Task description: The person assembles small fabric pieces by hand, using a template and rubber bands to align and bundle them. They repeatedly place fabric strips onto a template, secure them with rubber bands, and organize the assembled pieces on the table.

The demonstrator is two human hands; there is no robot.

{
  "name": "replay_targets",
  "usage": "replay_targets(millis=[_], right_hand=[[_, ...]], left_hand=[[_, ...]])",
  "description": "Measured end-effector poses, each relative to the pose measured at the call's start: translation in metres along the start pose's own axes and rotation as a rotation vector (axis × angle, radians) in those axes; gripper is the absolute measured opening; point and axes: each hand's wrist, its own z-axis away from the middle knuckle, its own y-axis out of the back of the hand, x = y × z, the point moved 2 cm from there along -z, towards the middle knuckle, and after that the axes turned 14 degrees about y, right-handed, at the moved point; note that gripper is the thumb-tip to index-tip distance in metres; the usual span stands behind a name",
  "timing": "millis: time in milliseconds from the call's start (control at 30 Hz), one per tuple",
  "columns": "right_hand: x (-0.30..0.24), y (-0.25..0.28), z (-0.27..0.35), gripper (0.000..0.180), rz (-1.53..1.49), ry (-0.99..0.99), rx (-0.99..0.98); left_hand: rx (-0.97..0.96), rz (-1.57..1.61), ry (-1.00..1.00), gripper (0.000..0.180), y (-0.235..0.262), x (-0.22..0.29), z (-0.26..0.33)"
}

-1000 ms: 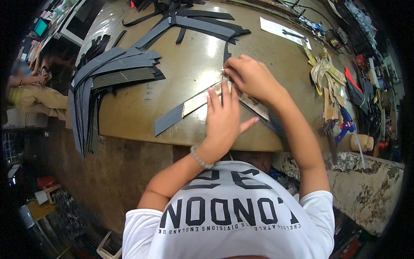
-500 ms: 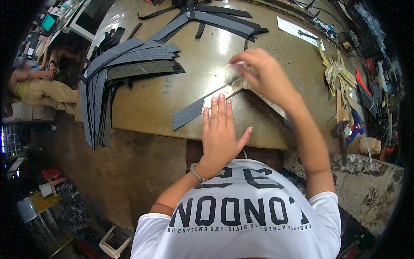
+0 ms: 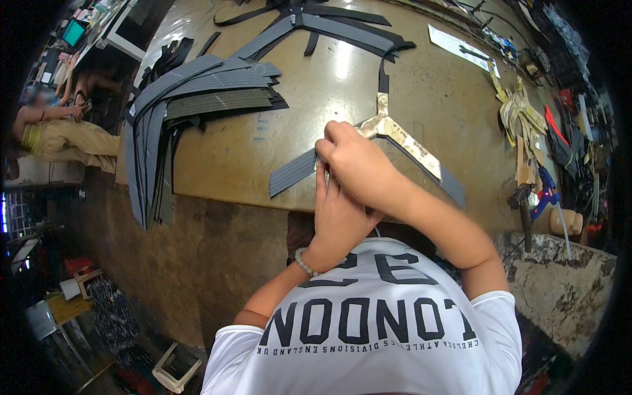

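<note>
A pale, Y-shaped template (image 3: 413,147) lies on the table over a dark grey webbing piece (image 3: 293,174), whose ends stick out past the template's two lower arms. My left hand (image 3: 343,220) lies flat over the left arm of the template, fingers stretched out and partly covered by my other hand. Crossing above it, my right hand (image 3: 359,158) is closed in a pinch at the template's left edge, by the grey strap. Whatever sits in that pinch is hidden now; a small whitish thing showed at these fingertips earlier.
A thick stack of grey straps (image 3: 217,85) hangs over the table's left edge. More joined straps (image 3: 342,29) lie at the back. On the right are a paper sheet (image 3: 454,45), yellowish strips (image 3: 520,112) and a blue glue gun (image 3: 545,192). Another person (image 3: 59,125) sits far left.
My right hand has come down and left, from above the template's centre to its left arm, uncovering the centre and right arm. My left hand stays on the template.
</note>
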Motion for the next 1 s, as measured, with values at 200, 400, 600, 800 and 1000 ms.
replay_targets(millis=[200, 400, 600, 800, 1000], right_hand=[[-0.022, 0.004, 0.006, 0.017, 0.078, 0.088, -0.08], [0.029, 0.05, 0.044, 0.02, 0.14, -0.401, 0.147], [0.032, 0.045, 0.082, 0.025, 0.217, -0.18, 0.375], [0.038, 0.049, 0.105, 0.019, 0.122, -0.316, 0.264], [0.049, 0.072, 0.131, 0.02, 0.1, -0.486, 0.323]], left_hand=[[0.041, 0.304, 0.107, 0.074, -0.002, -0.003, -0.001], [0.129, -0.147, 0.027, 0.071, 0.007, 0.004, -0.002], [0.095, -0.02, 0.041, 0.055, 0.031, -0.007, -0.033], [0.13, -0.056, 0.084, 0.047, 0.03, -0.012, -0.058], [0.139, 0.064, 0.051, 0.027, 0.027, -0.009, -0.067]])
